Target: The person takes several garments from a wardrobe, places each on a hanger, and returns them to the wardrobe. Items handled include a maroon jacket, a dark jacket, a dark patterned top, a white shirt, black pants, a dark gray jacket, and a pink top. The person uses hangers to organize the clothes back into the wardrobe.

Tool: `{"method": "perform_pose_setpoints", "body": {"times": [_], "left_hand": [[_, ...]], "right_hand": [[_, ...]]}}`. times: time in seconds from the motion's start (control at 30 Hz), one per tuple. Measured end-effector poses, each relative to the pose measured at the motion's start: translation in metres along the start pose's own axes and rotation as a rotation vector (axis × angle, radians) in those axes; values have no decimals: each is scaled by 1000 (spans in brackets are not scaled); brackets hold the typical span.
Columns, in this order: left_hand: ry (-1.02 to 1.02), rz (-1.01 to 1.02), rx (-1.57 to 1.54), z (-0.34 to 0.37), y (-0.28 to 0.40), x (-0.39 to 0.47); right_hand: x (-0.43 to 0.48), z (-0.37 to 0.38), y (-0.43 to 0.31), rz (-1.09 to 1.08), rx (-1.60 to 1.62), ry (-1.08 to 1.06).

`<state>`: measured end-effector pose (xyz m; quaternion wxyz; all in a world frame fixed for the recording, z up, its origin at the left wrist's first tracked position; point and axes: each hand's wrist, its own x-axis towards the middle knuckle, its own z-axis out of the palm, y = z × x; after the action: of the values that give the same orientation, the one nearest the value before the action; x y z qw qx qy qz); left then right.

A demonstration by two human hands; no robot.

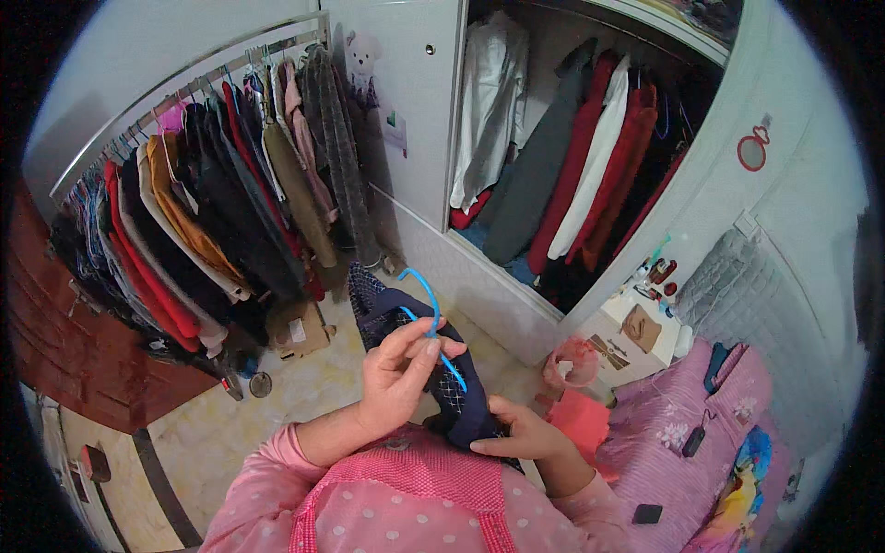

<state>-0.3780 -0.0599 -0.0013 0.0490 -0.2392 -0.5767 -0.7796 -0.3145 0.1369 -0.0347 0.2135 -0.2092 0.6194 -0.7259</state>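
Note:
A blue clothes hanger point(437, 304) is in my left hand point(402, 373), pinched at the base of its hook. Its hook points up and away from me. The hanger's arms run inside the neck of a dark navy garment point(470, 373), which has a white grid pattern on part of its cloth. My right hand point(522, 428) grips the garment's edge at the lower right, thumb on top. Much of the garment hangs below my hands, hidden by them and by my pink clothing.
A metal clothes rail point(187, 90) packed with garments stands at the left. Ahead, an open wardrobe point(508, 287) holds hanging clothes. A cardboard box point(299, 330) sits on the floor. At the right are a pink basket point(572, 363), a white bedside cabinet point(639, 356) and a bed with a pink cover point(664, 442).

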Motion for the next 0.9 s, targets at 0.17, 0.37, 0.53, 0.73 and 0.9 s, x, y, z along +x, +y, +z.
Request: {"method": "perform_pose_setpoints", "body": {"times": [0.17, 0.37, 0.53, 0.73, 0.9], "left_hand": [[-116, 78, -37, -8, -36, 53], [-318, 50, -188, -17, -72, 144], [-531, -19, -274, -31, -94, 225], [-654, 108, -121, -56, -117, 304], [-808, 119, 39, -66, -129, 350]], "right_hand": [[27, -35, -10, 75, -13, 83], [73, -80, -26, -31, 53, 356], [127, -112, -52, -95, 97, 520], [207, -139, -93, -233, 280, 733], [255, -178, -115, -332, 172, 904]]}}
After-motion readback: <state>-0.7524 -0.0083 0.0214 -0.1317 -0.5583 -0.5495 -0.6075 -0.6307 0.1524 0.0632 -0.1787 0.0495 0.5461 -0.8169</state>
